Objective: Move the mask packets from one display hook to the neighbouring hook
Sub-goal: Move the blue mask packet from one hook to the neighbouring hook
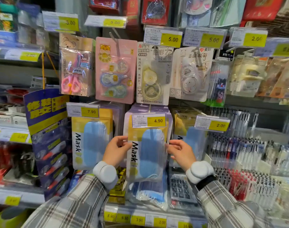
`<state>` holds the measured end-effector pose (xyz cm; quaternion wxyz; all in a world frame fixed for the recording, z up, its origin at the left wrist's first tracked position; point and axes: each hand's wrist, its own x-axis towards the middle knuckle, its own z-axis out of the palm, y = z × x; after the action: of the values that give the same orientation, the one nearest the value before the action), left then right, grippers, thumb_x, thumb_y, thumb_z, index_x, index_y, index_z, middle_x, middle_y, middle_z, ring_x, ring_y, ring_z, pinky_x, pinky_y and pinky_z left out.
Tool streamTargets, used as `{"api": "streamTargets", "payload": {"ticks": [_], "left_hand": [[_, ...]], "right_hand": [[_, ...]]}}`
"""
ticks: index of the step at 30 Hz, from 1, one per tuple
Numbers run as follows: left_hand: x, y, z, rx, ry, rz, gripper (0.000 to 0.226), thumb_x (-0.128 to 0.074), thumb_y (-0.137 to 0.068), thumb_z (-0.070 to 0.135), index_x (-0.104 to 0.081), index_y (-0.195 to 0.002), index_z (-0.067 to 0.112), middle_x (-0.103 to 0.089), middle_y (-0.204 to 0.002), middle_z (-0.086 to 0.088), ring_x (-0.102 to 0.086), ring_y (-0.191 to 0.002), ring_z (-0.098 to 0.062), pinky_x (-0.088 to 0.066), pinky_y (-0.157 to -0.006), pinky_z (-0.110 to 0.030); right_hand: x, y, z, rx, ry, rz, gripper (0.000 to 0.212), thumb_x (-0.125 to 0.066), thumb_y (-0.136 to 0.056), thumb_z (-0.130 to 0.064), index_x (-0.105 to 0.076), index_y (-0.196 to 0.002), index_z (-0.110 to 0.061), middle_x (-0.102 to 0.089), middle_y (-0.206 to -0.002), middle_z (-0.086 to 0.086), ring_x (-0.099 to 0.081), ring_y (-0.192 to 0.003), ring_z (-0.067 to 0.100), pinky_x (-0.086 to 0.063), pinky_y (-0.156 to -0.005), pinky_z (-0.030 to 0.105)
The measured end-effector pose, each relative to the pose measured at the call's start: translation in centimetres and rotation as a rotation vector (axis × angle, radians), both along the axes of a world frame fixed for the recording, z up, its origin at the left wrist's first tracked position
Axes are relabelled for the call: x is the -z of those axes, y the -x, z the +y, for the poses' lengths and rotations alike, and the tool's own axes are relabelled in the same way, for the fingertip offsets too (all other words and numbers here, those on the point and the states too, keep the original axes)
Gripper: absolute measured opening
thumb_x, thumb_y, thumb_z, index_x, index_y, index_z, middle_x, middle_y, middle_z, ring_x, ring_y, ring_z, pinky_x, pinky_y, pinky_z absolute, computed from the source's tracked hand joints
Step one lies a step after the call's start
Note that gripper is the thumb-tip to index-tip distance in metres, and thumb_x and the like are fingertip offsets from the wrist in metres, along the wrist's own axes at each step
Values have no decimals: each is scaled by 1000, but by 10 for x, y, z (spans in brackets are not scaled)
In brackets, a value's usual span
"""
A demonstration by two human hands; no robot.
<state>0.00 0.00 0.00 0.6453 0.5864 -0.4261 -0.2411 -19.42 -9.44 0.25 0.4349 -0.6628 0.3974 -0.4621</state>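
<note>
A clear mask packet (147, 155) with a yellow top and blue masks inside hangs on the middle hook under the 4.90 price tag (148, 121). My left hand (116, 149) pinches its left edge and my right hand (180, 150) pinches its right edge. More purple-topped packets hang behind it on the same hook. A like mask packet (91, 139) hangs on the left hook under the 7.90 tag (83, 111). Another mask packet (190, 140) hangs on the right hook behind the 2.00 tag (212, 124).
Correction-tape cards (153, 73) and scissors (75, 66) hang on the row above. A blue hanging card (46, 129) is at the left, pens (239, 150) at the right. A calculator (180, 190) and loose mask packs (148, 195) lie on the shelf below.
</note>
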Motion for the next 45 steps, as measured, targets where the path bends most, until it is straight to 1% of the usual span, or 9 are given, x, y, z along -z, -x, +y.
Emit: {"api": "streamTargets", "payload": {"ticks": [4, 10, 16, 21, 31, 36, 38, 42, 45], "left_hand": [[4, -10, -10, 54, -37, -60, 15, -65, -84, 20, -59, -97, 16, -63, -91, 0, -60, -90, -17, -50, -82, -31], [2, -5, -7, 153, -16, -123, 11, -60, -87, 21, -68, -96, 22, -73, -97, 3, -67, -93, -11, -51, -84, -27], [2, 1, 2, 136, -14, -96, 17, -59, -88, 23, -67, -99, 12, -73, -99, -5, -69, -94, -19, -53, -86, -36], [6, 14, 17, 132, 50, -73, 11, -57, -90, 21, -66, -83, 23, -73, -85, 8, -69, -80, -6, -51, -69, -21], [13, 41, 36, 175, 26, -2, 11, -57, -90, 22, -65, -85, 17, -73, -78, 5, -70, -74, -11, -51, -61, -22], [18, 75, 27, 272, -15, -3, 12, -56, -90, 18, -68, -93, 17, -75, -94, 0, -71, -87, -17, -55, -77, -31], [20, 92, 20, 313, -12, -8, 14, -55, -91, 16, -68, -88, 21, -75, -90, 4, -71, -81, -9, -53, -67, -21], [26, 119, 5, 278, -27, -30, 9, -60, -87, 12, -61, -90, 21, -73, -91, -1, -69, -81, -10, -52, -68, -22], [16, 124, -6, 119, 92, -66, 24, -64, -83, 8, -55, -90, 28, -67, -85, -4, -63, -80, -18, -50, -73, -21]], "right_hand": [[1, -11, -8, 0, 24, -11, 21, -68, -82, -21, -59, -98, -13, -63, -82, -1, -59, -74, 11, -49, -70, 21], [10, -21, -9, -44, 40, 21, 12, -69, -81, -26, -62, -80, -17, -64, -81, 6, -56, -71, 16, -51, -75, 37], [7, -18, 13, -142, 76, -52, 14, -66, -84, -15, -57, -74, -20, -59, -60, -15, -55, -52, -4, -41, -50, 5], [8, -13, 29, -155, 71, -92, 9, -68, -82, -19, -64, -89, -23, -71, -90, -2, -66, -83, 14, -55, -80, 27], [12, 15, 48, -193, 7, -93, 5, -66, -84, -18, -64, -87, -22, -69, -83, -8, -65, -73, 5, -52, -62, 15], [14, 44, 48, -140, -34, -122, 22, -69, -82, -23, -66, -101, -13, -72, -103, 4, -69, -90, 15, -56, -81, 31], [13, 60, 44, -122, -50, -133, 28, -70, -80, -23, -65, -105, -10, -72, -106, 7, -69, -94, 20, -57, -84, 36], [16, 94, 33, -122, -83, -116, 9, -68, -82, -16, -63, -89, -17, -69, -85, -5, -67, -65, -4, -49, -55, 10], [20, 110, 29, -124, -113, -109, 17, -70, -81, -18, -65, -97, -15, -72, -95, 2, -70, -81, 8, -55, -72, 23]]}}
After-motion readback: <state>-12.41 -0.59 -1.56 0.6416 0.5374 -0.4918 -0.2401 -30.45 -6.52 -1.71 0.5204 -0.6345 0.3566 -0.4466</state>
